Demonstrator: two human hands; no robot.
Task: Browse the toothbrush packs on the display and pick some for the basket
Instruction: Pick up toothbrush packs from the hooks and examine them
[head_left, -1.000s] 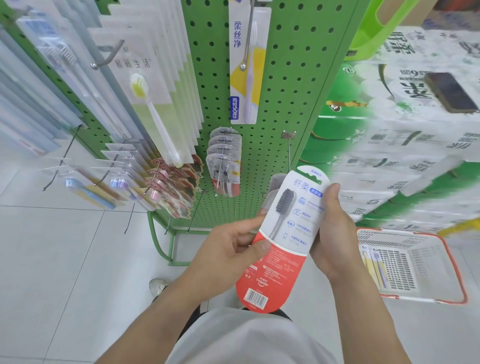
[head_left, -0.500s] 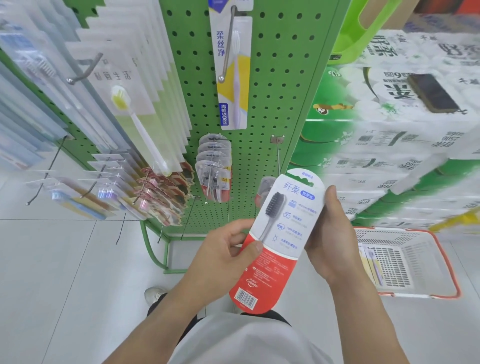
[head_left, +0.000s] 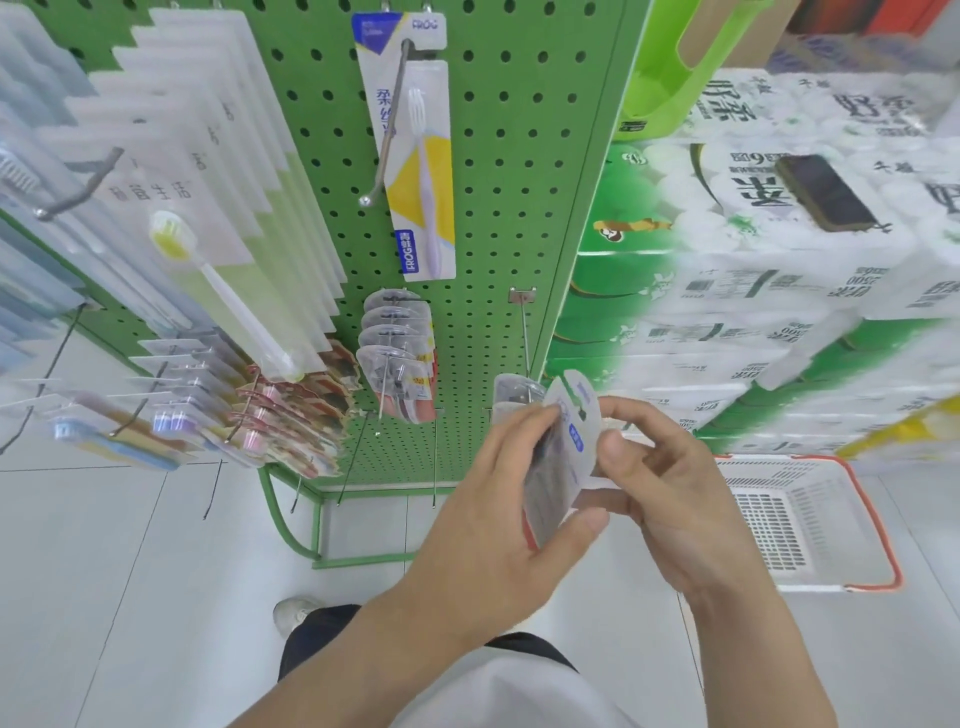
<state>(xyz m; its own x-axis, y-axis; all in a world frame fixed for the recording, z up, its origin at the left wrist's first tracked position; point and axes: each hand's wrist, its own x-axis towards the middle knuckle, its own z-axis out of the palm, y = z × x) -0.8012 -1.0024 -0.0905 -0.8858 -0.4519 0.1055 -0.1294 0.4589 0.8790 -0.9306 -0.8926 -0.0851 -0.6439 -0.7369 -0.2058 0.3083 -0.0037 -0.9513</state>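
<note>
Head view. A toothbrush pack is held between both hands in front of the green pegboard display. The pack is seen nearly edge-on, with its long axis running from about 1 o'clock (rounded hang-tab end, up by the display) to 7 o'clock (lower end, toward the body). The left hand is curled round the pack from the 9 o'clock side, fingers along the far face and thumb at the lower edge. The right hand pinches the upper part of the pack from the 3 o'clock side, the thumb pressed beside the hang-tab.

The basket stands on the floor at 3 o'clock from the hands, just beyond the right hand and well clear of the left. The right hand is therefore judged the nearer one for a drop into the basket; the pack would have to be carried across toward 3 o'clock and lowered. An empty peg hook projects from the display at 12 o'clock, directly above the pack's tab end, with another pack hanging behind. Whether the pack is destined for hook or basket cannot be determined.
</note>
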